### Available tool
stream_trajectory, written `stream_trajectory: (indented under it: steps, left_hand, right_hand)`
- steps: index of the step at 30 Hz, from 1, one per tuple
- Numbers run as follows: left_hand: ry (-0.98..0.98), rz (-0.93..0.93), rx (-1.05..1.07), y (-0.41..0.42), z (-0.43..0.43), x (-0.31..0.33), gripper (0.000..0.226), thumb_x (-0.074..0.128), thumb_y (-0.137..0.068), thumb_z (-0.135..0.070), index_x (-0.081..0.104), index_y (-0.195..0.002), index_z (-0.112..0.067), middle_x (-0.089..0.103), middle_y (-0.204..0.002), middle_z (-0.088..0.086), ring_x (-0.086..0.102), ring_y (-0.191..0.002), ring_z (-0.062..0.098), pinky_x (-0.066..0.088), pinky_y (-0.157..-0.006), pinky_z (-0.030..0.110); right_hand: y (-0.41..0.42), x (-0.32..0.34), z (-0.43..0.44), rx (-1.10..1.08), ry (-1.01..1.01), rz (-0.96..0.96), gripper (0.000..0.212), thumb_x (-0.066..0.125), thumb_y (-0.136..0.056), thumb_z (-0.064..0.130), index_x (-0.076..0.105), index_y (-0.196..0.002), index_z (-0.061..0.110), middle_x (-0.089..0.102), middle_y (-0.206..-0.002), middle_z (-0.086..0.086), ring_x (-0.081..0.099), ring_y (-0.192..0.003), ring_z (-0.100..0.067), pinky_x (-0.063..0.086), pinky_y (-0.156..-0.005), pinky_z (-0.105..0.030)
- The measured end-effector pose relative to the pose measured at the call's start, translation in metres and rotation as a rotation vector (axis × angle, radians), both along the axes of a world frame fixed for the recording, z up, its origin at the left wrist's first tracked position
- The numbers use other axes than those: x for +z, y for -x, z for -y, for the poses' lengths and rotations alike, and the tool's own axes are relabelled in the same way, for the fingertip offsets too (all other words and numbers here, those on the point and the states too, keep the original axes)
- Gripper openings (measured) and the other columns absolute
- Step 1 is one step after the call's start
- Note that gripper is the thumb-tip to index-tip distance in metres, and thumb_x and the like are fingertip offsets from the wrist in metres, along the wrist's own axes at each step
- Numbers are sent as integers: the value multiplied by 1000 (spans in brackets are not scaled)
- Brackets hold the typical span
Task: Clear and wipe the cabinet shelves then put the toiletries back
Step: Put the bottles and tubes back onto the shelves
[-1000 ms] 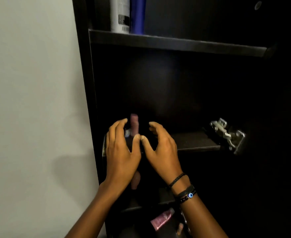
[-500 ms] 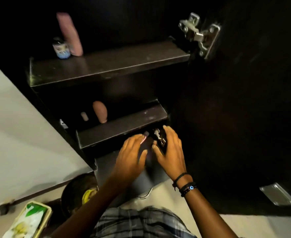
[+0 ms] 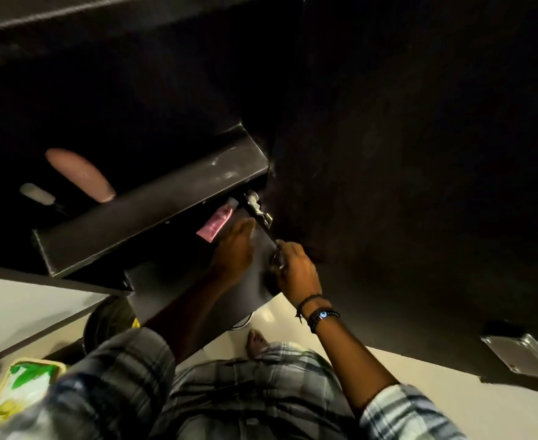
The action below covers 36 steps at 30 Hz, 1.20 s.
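Dark cabinet shelf (image 3: 153,211) over pale floor (image 3: 435,373); pink tube (image 3: 218,222) beneath

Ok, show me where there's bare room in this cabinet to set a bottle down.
The shelf is bare along its right half, between the pink bottle and its right end. Below it is crowded: the pink tube, the left hand, the right hand gripping a small metal item, and the hinge fill that compartment's opening.
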<state>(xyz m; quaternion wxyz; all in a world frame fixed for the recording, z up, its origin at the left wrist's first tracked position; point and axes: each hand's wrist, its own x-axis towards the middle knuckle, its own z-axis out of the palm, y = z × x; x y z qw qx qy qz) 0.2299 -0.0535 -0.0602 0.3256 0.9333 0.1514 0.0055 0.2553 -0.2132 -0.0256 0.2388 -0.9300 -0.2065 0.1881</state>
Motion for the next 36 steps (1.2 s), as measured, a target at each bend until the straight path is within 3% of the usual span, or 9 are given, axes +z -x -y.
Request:
stream_trajectory:
  steps: [4, 7, 13, 19, 24, 27, 31, 34, 36]
  left_hand:
    - [-43, -18, 9, -32, 1, -25, 43, 53, -88, -9, 49, -130, 2, 49, -135, 23, 44, -129, 36, 36, -107, 45]
    - [-82, 0, 42, -42, 1, -35, 42, 67, -81, -8, 56, -121, -7, 59, -123, 14, 55, -116, 29, 43, -100, 42]
    - [-99, 34, 73, -43, 4, -33, 37, 58, -83, -7, 55, -119, -11, 63, -112, 12, 59, -104, 27, 48, -89, 43]
    - [-194, -6, 84, -49, 8, -24, 32, 59, -82, -2, 52, -113, -4, 63, -97, 19, 61, -87, 36, 51, -76, 47]
    - [-35, 51, 170, -25, 5, -24, 25, 54, -84, -17, 53, -106, -5, 64, -91, 17, 61, -81, 33, 52, -73, 44]
    - [108, 247, 258, 8, 8, -1, 43, 39, -94, -39, 57, -105, -2, 62, -91, 14, 58, -80, 23, 45, -75, 29]
    - [123, 345, 386, 56, 7, 59, 18, 63, -89, -16, 58, -103, -5, 61, -92, 10, 47, -76, -2, 30, -67, 10]
    - [224, 413, 478, 82, -1, 110, 22, 57, -89, -21, 55, -110, -17, 60, -103, 1, 57, -81, -1, 47, -76, 16]
    - [279, 501, 545, 96, -9, 142, 23, 58, -89, -13, 55, -111, -18, 61, -104, 3, 62, -82, -2, 50, -72, 13]
  right_hand:
    - [-10, -22, -11, 71, 104, 117, 43, 53, -88, 8, 51, -131, 16, 50, -129, -9, 56, -106, -31, 55, -77, -41]
    - [-9, -30, -17, 118, 145, 154, 40, 52, -90, 3, 51, -129, 9, 48, -130, -15, 52, -109, -34, 54, -76, -39]
    - [-6, -42, -14, 135, 170, 167, 39, 54, -86, -5, 54, -124, 4, 45, -128, -19, 53, -102, -34, 52, -69, -33]
    - [-18, -48, -12, 169, 219, 98, 44, 52, -91, 2, 45, -134, 10, 49, -130, -15, 55, -109, -33, 50, -85, -36]
    - [-14, -31, -3, 71, -6, 69, 28, 55, -89, 8, 58, -117, 9, 57, -116, -13, 60, -98, -33, 51, -83, -39]
    - [-6, -6, -2, 19, -139, 62, 32, 61, -85, 12, 57, -116, 12, 59, -114, -10, 59, -101, -28, 49, -86, -38]
    - [6, 44, -10, -32, -293, 34, 49, 69, -82, 19, 50, -127, 18, 60, -118, -4, 57, -108, -20, 45, -92, -28]
    - [13, 86, -29, -34, -454, 33, 52, 74, -76, 20, 49, -122, 26, 64, -111, 3, 62, -99, -14, 52, -90, -34]
    - [19, 115, -47, -17, -578, 17, 52, 76, -73, 18, 50, -118, 28, 65, -104, 8, 64, -94, -8, 56, -86, -35]
